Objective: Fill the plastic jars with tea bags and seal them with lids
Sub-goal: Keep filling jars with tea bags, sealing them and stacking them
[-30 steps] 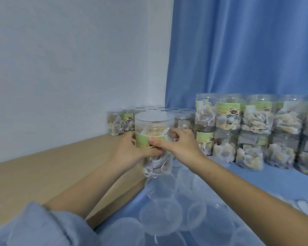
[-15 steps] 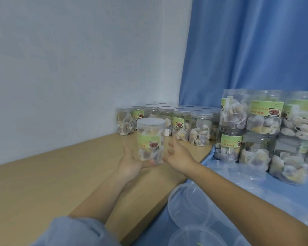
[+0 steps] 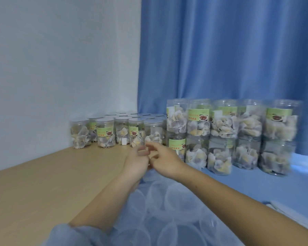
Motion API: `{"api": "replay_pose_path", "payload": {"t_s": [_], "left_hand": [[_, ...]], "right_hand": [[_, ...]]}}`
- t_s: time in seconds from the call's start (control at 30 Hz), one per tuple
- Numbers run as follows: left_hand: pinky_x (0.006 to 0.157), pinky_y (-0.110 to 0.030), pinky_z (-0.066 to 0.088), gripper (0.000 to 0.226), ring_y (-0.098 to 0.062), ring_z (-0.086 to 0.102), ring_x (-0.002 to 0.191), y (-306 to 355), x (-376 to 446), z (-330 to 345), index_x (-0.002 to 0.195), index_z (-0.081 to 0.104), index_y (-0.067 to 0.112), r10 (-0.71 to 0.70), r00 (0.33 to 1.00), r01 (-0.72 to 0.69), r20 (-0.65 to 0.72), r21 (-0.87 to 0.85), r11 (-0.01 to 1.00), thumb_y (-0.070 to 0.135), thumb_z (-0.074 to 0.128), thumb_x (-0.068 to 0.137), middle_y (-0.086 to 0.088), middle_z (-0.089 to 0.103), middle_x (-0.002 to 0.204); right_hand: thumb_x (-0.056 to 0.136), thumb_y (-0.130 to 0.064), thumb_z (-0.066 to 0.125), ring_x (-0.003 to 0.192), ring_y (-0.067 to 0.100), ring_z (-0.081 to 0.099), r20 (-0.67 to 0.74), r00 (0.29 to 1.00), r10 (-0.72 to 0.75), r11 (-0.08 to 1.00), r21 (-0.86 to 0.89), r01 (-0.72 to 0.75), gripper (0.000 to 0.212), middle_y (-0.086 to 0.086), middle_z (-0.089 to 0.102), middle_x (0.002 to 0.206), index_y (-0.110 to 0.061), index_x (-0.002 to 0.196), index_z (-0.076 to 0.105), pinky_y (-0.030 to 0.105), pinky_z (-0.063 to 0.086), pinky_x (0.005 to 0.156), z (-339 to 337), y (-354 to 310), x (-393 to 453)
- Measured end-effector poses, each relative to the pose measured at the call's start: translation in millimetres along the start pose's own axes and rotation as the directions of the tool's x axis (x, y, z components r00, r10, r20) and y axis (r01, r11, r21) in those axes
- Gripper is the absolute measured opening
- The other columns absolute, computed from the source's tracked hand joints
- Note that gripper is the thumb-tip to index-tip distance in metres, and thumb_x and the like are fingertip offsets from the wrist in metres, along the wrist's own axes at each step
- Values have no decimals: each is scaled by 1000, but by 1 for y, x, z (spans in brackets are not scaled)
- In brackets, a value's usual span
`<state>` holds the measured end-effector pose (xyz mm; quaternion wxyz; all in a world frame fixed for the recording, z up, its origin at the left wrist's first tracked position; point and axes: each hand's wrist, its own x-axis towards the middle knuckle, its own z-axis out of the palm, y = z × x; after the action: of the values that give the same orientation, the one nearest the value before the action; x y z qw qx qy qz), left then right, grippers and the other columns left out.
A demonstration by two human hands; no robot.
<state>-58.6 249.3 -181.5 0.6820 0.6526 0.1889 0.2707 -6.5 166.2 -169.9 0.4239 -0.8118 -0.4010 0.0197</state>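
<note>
While both my hands, left (image 3: 138,157) and right (image 3: 164,158), hover loose-fingered with nothing in either grip, the lidded jar (image 3: 153,131) stands upright just beyond them on the bench (image 3: 43,183), nearest my right hand.

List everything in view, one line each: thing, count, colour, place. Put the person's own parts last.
Single jars: a dozen or more, exact count unclear; clear, green labels, tea bags inside, lids on; on the wooden top in the far corner.
Stacked jars: about ten seen, two high; clear, green labels, tea bags inside; on the blue cloth before the curtain.
Loose lids: many, overlapping, uncountable; clear; near, under the forearms.
Wooden top: one, tan, left.
Blue cloth: one, right.
Curtain: one, blue, behind.
Wall: white, left.
Sleeve: one, grey-blue, bottom left.
Left hand: holds nothing, fingers loosely curled.
Right hand: holds nothing, fingers loose.
</note>
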Motion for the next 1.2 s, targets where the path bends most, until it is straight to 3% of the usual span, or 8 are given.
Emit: {"api": "replay_pose_path", "payload": {"t_s": [0.17,0.3,0.5,0.7,0.83,0.93,1.03,1.2], "left_hand": [[65,-31,49,21,-20,59,72,25,-13,110,93,56,13,83,987,-83,134,-10,997,-1,42,94,-10,64,89],[92,-48,51,26,-36,63,101,37,-12,190,118,50,10,78,972,-87,223,33,996,6,48,92,-20,62,114],[94,-41,48,37,-30,59,108,38,22,244,129,47,13,181,965,-231,188,289,929,21,48,93,-7,57,124],[88,-35,48,45,-31,58,108,31,71,256,133,41,11,125,971,-192,205,351,917,25,51,91,-14,55,125],[93,-41,49,45,-33,57,108,23,83,258,130,44,9,106,978,-162,180,331,930,20,55,88,-14,53,125],[90,-39,50,45,-35,58,108,21,81,259,128,45,8,100,978,-161,182,356,921,16,57,86,-17,54,124],[88,-35,44,60,-34,50,118,25,72,259,138,34,7,120,973,-193,197,415,889,14,60,84,-16,44,136],[77,-28,38,73,-19,50,101,30,48,251,146,25,18,175,950,-263,258,361,895,10,61,83,0,49,127]], "right_hand": [[88,-11,51,88,10,60,-210,976,55,998,-25,-61,41,-2,59,115,-22,128,52,14,46,68,-101,44,-27],[90,-16,52,97,17,60,-343,934,101,989,-65,-131,43,0,59,112,-23,133,46,23,48,79,-170,80,-38],[86,-23,61,124,25,43,-492,867,80,966,-175,-189,73,14,36,143,-17,147,20,24,33,88,-220,121,-7],[84,-34,66,89,28,56,-538,828,161,943,-165,-290,103,30,25,145,-37,146,-16,31,45,83,-234,138,50],[85,-36,64,107,37,56,-544,817,193,916,-198,-348,88,30,24,144,-38,148,2,40,46,96,-233,150,66],[75,-32,77,89,28,59,-598,799,63,943,-226,-243,74,19,42,122,-29,131,27,33,50,76,-237,151,60],[69,-24,83,63,11,44,-591,806,-37,953,-264,-149,66,9,45,98,-24,103,27,22,32,51,-238,147,44],[68,-26,83,68,9,42,-636,765,-99,969,-236,-71,66,4,44,104,-27,100,26,20,30,54,-237,145,3]]}}
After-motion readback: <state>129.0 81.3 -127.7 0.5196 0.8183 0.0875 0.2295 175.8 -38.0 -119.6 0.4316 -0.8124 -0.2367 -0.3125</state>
